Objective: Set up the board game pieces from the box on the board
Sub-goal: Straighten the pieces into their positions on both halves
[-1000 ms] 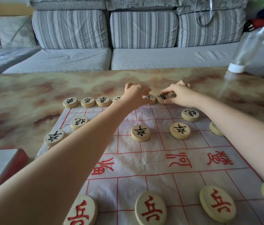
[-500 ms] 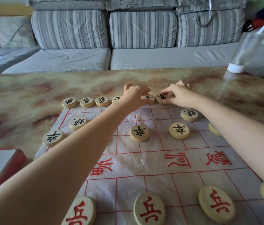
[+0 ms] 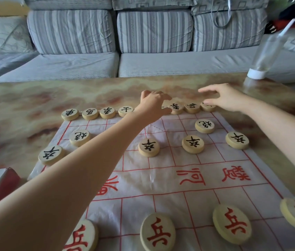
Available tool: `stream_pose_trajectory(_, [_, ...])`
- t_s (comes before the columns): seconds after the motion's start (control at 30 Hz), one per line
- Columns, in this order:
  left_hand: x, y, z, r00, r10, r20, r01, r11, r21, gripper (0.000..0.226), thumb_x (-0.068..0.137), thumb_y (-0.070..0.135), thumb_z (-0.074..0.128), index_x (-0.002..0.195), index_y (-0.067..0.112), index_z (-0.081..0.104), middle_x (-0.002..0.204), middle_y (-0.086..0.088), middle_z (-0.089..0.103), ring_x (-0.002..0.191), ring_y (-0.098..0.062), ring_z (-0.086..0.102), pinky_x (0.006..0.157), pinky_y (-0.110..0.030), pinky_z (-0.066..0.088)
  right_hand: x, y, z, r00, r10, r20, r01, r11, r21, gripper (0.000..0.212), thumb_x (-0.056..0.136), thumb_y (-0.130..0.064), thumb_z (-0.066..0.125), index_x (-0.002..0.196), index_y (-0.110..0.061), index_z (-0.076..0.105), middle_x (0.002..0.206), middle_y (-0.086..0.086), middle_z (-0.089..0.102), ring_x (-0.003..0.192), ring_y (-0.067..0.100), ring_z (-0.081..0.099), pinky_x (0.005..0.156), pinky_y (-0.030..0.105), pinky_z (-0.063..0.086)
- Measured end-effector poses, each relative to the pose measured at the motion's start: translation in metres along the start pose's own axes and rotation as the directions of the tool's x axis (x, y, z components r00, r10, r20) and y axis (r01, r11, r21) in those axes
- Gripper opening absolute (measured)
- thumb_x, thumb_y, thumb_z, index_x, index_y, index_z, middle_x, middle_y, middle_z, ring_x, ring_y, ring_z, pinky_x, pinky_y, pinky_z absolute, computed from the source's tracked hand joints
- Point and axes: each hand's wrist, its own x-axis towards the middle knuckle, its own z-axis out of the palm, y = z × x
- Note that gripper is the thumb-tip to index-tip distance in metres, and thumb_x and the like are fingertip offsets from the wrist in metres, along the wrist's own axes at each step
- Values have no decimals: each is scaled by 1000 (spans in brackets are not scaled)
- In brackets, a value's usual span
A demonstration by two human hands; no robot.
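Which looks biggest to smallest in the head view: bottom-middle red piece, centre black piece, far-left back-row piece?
1. Bottom-middle red piece
2. Centre black piece
3. Far-left back-row piece
Nearness to the camera may cause this; real sizes unsure.

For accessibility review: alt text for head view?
Two bare hands reach the row of black-lettered discs at a red-lined board's far edge; the left hand curls over the row, the right hand hovers open. Red-lettered discs lie nearest.

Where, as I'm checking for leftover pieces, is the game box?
In the head view, the red-edged box lies at the frame's left edge on the table, beside the left side of the board, nearer than the leftmost black-lettered piece.
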Motion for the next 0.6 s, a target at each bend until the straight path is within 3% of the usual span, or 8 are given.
stream_pose_trajectory(0.07, [7, 13, 3, 1000, -2, 14, 2, 1000, -8, 44, 86, 35, 59, 127, 18, 53, 126, 2, 59, 120, -15, 50, 104, -30, 17, -5, 12, -6, 999, 35, -2, -35, 999, -3, 41, 83, -20, 66, 119, -38, 58, 136, 10, 49, 129, 23, 41, 109, 37, 31])
stream_pose_trajectory(0.23, [24, 40, 18, 998, -12, 63, 12, 1000, 10, 44, 85, 35, 60, 126, 19, 54, 126, 2, 60, 119, -16, 51, 101, -29, 22, -10, 16, -4, 999, 47, 2, -47, 998, 33, 41, 84, -13, 66, 125, -19, 60, 131, 8, 55, 122, 21, 48, 88, 22, 30])
stream_pose_trajectory(0.4, [36, 55, 28, 995, -12, 100, 10, 1000, 21, 48, 84, 42, 60, 127, 21, 53, 125, 3, 61, 118, -17, 52, 99, -30, 22, -7, 10, 0, 998, 64, 24, -64, 997, 33, 47, 79, -25, 72, 123, -22, 60, 128, 9, 56, 115, 28, 54, 86, 32, 42])
stream_pose_trajectory(0.5, [37, 57, 29, 995, 11, 97, -11, 1000, -2, 45, 86, 41, 58, 126, 22, 55, 125, 5, 61, 118, -15, 51, 101, -29, 21, -5, 9, 4, 997, 67, -26, -66, 996, 66, 52, 73, -33, 76, 122, -19, 61, 127, 9, 56, 114, 23, 52, 84, 29, 39])
stream_pose_trajectory(0.6, [36, 57, 30, 996, -1, 89, 3, 1000, -20, 43, 86, 44, 57, 122, 20, 58, 124, 3, 61, 118, -17, 51, 102, -30, 21, -4, 9, 6, 994, 70, -79, -66, 996, 62, 51, 72, -33, 77, 118, -16, 63, 125, 8, 57, 100, 17, 50, 81, 25, 34])
